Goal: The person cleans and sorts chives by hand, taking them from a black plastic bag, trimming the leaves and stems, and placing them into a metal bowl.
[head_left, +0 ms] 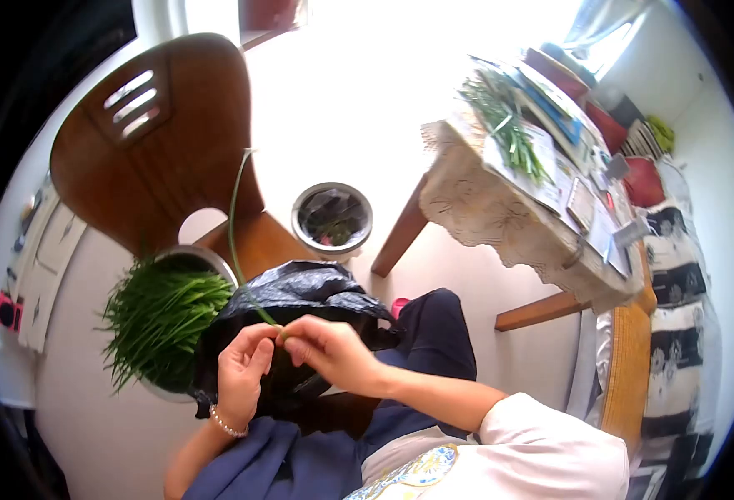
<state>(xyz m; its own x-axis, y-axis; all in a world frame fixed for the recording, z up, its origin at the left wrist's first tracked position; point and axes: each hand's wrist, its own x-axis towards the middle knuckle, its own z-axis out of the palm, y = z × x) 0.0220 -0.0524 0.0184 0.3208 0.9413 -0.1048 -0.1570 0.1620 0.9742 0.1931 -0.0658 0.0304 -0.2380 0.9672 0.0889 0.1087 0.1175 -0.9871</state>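
Observation:
A long, thin green stalk (233,225) rises from my fingers and curves upward to a pale tip. My left hand (245,368) pinches its lower end between thumb and fingers. Right beside it, my right hand (332,353) is closed on the same end, and the fingertips of both hands almost meet. Below and behind them, a black plastic bag (317,287) lies open over my lap. To the left, a heap of long green leafy stalks (162,312), like chives, fills a metal bowl (204,257) and hangs over its rim.
A wooden chair (162,125) stands ahead on the left. Beyond the bag, a bin (333,190) lined with dark plastic sits on the floor. At right, a table with a lace cloth (492,212) bears papers and a bundle of green stalks (513,137). A patterned sofa (675,317) lies farther right.

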